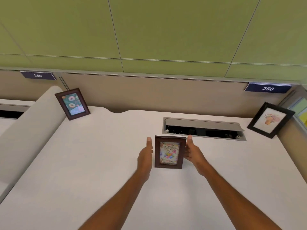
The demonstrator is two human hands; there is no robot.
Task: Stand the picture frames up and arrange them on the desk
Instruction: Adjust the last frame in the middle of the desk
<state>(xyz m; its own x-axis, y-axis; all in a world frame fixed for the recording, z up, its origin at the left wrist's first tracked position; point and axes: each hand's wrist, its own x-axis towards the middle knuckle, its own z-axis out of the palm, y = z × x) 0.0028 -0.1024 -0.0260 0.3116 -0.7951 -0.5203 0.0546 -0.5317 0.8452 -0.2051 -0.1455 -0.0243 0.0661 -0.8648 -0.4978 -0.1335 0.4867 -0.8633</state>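
Cable hatch [203,128] gapes behind birthday frame [169,152].

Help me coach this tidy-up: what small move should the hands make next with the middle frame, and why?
Probably ease both hands away. The birthday frame already stands upright on the desk; the left hand is off it and open, the right hand only touches its edge.

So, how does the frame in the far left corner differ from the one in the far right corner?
The left frame has a dark brown border; the right frame has a black one. The left frame holds a teal picture with doughnuts; the right frame holds a pale picture with an orange motif. The left frame tilts left, the right frame tilts right. Both stand upright on the desk, and no hand touches them.
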